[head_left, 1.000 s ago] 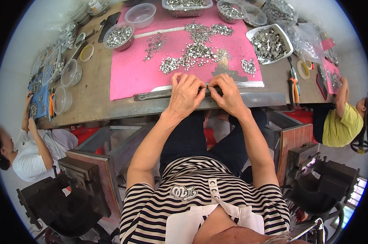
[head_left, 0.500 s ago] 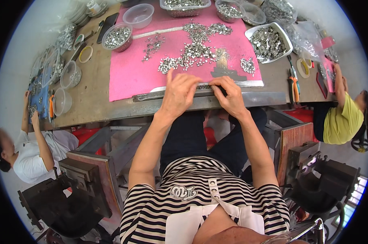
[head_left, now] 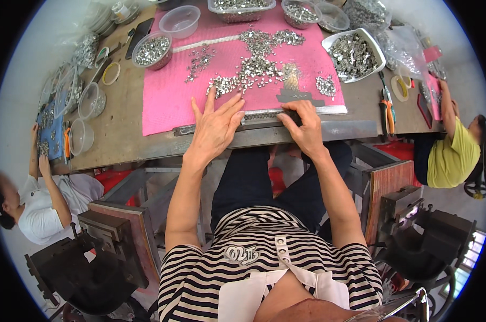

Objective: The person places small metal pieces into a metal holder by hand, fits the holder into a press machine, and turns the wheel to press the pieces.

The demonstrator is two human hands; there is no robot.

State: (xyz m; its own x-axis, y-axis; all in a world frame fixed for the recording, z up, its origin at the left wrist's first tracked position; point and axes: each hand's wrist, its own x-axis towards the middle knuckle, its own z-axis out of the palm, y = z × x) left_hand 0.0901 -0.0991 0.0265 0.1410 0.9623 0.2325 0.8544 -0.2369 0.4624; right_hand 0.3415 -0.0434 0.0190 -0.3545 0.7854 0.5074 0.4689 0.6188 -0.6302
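Observation:
A long grey metal rail (head_left: 253, 121) lies along the near edge of the table, with a row of small parts set along its middle. My left hand (head_left: 215, 127) is over the rail's left part, fingers spread and pointing at a pile of small shiny metal pieces (head_left: 221, 85). No piece shows in its fingers. At the rail's right part, my right hand (head_left: 306, 124) is closed, fingers bent over the far side and thumb on the near side; a dark bit shows between them, too hidden to name. Just beyond it lies a flat grey stepped plate (head_left: 299, 96).
A pink mat (head_left: 165, 102) carries loose metal pieces. Around it stand a round tub of pieces (head_left: 153, 51), an empty clear bowl (head_left: 179, 21) and a white tray of pieces (head_left: 354, 56). Orange-handled pliers (head_left: 387, 115) lie right. People work on both sides.
My left hand has moved left, away from the rail's middle, and its fingers have spread. More of the row of parts now shows. My right hand stays at about the same place.

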